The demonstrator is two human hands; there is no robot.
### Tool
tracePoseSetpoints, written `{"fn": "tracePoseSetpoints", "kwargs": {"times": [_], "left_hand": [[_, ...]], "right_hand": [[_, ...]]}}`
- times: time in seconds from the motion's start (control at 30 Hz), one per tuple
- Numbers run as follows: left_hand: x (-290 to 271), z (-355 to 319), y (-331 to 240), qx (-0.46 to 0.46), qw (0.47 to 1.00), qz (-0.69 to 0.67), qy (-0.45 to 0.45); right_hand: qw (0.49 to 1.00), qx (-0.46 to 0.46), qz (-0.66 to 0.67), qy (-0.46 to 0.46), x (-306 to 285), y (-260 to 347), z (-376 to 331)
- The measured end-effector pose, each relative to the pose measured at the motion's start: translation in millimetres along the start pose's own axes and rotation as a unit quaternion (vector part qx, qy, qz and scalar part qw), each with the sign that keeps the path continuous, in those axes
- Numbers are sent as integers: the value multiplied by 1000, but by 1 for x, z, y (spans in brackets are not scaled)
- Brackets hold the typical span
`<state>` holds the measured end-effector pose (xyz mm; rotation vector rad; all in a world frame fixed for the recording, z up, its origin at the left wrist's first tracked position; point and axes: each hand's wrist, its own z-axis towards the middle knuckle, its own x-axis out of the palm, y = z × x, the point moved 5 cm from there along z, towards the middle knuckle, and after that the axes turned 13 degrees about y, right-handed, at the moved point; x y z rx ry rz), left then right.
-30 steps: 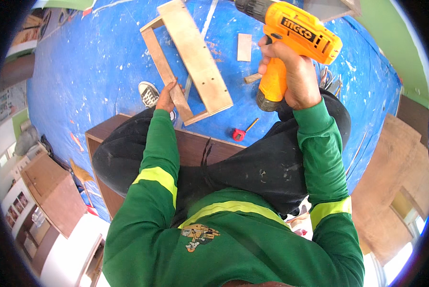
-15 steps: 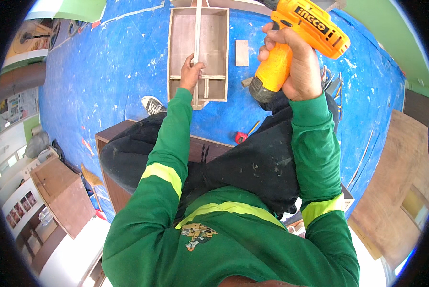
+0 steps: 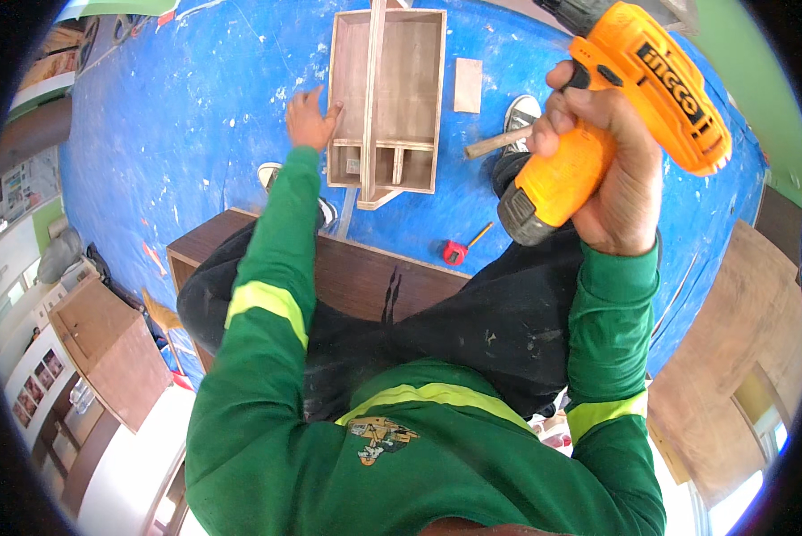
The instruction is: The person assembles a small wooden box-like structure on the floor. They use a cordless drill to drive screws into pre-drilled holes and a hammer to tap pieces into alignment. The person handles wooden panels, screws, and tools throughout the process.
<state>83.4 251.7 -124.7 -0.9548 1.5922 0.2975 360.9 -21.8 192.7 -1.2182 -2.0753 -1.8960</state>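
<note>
My right hand (image 3: pixel 613 156) grips an orange cordless drill (image 3: pixel 655 76) by its handle, raised at the upper right with the black chuck pointing up and left. A shallow wooden box (image 3: pixel 441 107) with small compartments at its near end lies on the blue floor ahead. Along its length runs a long, narrow wooden strip (image 3: pixel 373 80), which sticks out past the near end. My left hand (image 3: pixel 311 123) is open, fingers spread, just beside the box's left wall. Its thumb reaches that wall's edge; I cannot tell whether it touches.
Right of the box lies a small wooden block (image 3: pixel 468 86). A round stick (image 3: pixel 497 143) is by my shoe (image 3: pixel 522 114). Nearer are a red tape measure (image 3: pixel 454 253) and a pencil (image 3: pixel 480 234). Under my legs is a dark brown wooden cabinet (image 3: pixel 356 275). Large plywood (image 3: pixel 713 357) is at right.
My left hand has let go of the strip and moved left, off the box. My right hand has carried the drill right and slightly down. The view has shifted somewhat.
</note>
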Motion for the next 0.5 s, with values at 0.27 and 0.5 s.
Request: {"fn": "tracePoseSetpoints", "kwargs": {"times": [0.27,0.5], "left_hand": [[38,10,22,445,761,369,293],[78,33,43,362,741,435,361]], "right_hand": [[997,62,-40,-14,4,-8,-1],[996,68,-53,-5,11,-8,7]]}}
